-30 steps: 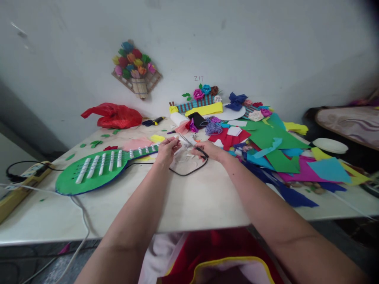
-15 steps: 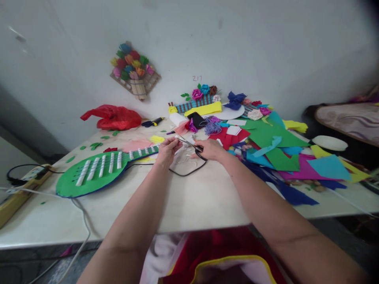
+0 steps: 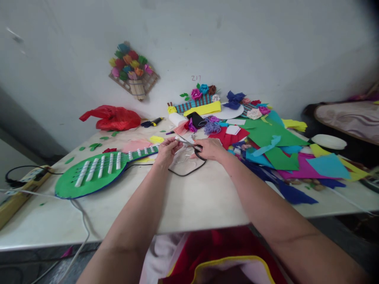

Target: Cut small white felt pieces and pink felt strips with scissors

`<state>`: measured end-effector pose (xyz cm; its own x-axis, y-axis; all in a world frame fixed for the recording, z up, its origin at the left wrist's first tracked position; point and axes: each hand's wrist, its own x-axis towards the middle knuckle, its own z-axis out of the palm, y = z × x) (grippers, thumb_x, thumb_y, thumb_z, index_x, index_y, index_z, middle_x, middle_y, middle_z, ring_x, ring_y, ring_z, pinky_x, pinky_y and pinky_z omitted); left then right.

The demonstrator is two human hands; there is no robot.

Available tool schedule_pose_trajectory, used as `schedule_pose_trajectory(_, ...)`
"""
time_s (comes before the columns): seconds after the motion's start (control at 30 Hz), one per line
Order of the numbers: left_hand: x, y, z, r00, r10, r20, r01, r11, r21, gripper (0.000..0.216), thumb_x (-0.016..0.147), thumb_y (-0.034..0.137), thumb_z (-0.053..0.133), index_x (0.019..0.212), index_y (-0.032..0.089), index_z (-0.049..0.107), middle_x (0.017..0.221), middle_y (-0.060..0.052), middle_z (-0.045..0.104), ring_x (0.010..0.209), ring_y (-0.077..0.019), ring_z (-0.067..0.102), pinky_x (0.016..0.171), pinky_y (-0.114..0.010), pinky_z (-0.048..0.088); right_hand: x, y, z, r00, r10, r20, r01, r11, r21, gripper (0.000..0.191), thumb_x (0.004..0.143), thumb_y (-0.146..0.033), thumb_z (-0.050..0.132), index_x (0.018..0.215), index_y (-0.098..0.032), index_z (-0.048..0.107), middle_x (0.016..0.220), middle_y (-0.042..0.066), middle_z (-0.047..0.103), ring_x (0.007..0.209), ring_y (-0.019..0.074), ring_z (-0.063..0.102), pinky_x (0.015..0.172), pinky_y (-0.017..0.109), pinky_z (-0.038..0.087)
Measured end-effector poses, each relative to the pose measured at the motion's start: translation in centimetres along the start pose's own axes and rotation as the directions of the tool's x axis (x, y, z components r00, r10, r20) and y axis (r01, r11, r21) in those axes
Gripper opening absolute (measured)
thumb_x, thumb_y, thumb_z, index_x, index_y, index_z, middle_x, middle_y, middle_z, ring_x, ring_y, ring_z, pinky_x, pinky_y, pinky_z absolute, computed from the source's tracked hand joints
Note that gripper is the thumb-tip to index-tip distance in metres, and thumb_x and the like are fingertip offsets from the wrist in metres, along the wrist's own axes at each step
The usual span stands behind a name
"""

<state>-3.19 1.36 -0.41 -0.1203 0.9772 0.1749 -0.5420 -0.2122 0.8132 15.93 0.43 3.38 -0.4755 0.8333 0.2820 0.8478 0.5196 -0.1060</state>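
Note:
Over the middle of the table, my right hand (image 3: 211, 150) grips a pair of black-handled scissors (image 3: 197, 149), with the blades pointing left and parted. My left hand (image 3: 167, 153) is closed in a pinch on a small piece of white paper (image 3: 178, 138) at the blade tips. White paper scraps (image 3: 184, 157) lie beneath the hands. To the left of my left hand rests a green guitar-shaped craft (image 3: 68, 179) with white rolled strips across it; its neck reaches towards that hand.
A black cable (image 3: 186, 174) loops in front of my hands. Coloured paper sheets (image 3: 281, 134) are piled on the right. A red plastic bag (image 3: 118, 118) and a yellow-black tool (image 3: 155, 122) lie at the back left. A power strip (image 3: 28, 185) sits at the left edge.
The scissor blades appear slightly wider apart, and more white paper shows beside them. Both hands stay in nearly the same place.

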Motion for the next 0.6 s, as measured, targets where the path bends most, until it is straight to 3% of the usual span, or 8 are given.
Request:
schedule_pose_trajectory(0.27, 0.2, -0.2, -0.4, 0.999, -0.007, 0.043, 0.007, 1.000, 0.001, 0.015, 0.061, 0.008, 0.071, 0.069, 0.013, 0.060, 0.064, -0.001, 0.064, 0.062, -0.0117, 0.064, 0.070, -0.026, 0.053, 0.1, 0.1, 0.2, 0.999, -0.004, -0.033, 0.005, 0.999, 0.036, 0.048, 0.067, -0.062, 0.058, 0.100, -0.027, 0.064, 0.091, 0.005, 0.068, 0.086, 0.0228, 0.061, 0.068, 0.029, 0.040)
schedule_pose_trajectory(0.37, 0.2, -0.2, -0.3, 1.000, -0.013, 0.021, 0.014, 1.000, -0.007, 0.014, 0.062, 0.009, 0.071, 0.068, 0.013, 0.059, 0.063, -0.002, 0.063, 0.061, -0.0114, 0.063, 0.069, -0.026, 0.053, 0.2, 0.1, 0.3, 0.997, 0.067, -0.044, -0.058, 0.980, 0.188, 0.045, 0.065, -0.062, 0.060, 0.086, -0.023, 0.065, 0.078, 0.004, 0.067, 0.076, 0.0199, 0.061, 0.062, 0.026, 0.041)
schedule_pose_trajectory(0.47, 0.1, -0.1, -0.3, 1.000, -0.016, 0.025, 0.016, 1.000, -0.011, 0.014, 0.062, 0.010, 0.072, 0.070, 0.013, 0.060, 0.063, -0.002, 0.064, 0.061, -0.0106, 0.063, 0.069, -0.025, 0.052, 0.5, 0.2, 0.6, 0.981, 0.151, 0.124, -0.194, 0.817, 0.543, 0.045, 0.065, -0.061, 0.062, 0.075, -0.017, 0.062, 0.059, 0.002, 0.060, 0.054, 0.0131, 0.056, 0.050, 0.022, 0.041)
schedule_pose_trajectory(0.53, 0.1, -0.1, -0.2, 0.999, -0.011, 0.037, 0.011, 1.000, -0.012, 0.014, 0.062, 0.011, 0.072, 0.070, 0.013, 0.061, 0.063, -0.001, 0.064, 0.061, -0.0103, 0.063, 0.069, -0.025, 0.052, 0.7, 0.4, 1.0, 0.958, 0.107, 0.266, -0.272, 0.635, 0.723, 0.045, 0.065, -0.059, 0.064, 0.072, -0.015, 0.058, 0.051, 0.000, 0.054, 0.044, 0.0097, 0.050, 0.043, 0.021, 0.041)
schedule_pose_trajectory(0.6, 0.1, -0.1, -0.2, 0.999, -0.006, 0.042, 0.006, 1.000, -0.014, 0.015, 0.061, 0.011, 0.072, 0.070, 0.013, 0.061, 0.063, -0.001, 0.064, 0.061, -0.0102, 0.063, 0.069, -0.024, 0.052, 0.8, 0.4, 1.3, 0.950, 0.045, 0.309, -0.285, 0.530, 0.799, 0.045, 0.064, -0.058, 0.066, 0.070, -0.015, 0.056, 0.048, -0.001, 0.051, 0.041, 0.0085, 0.047, 0.042, 0.021, 0.042)
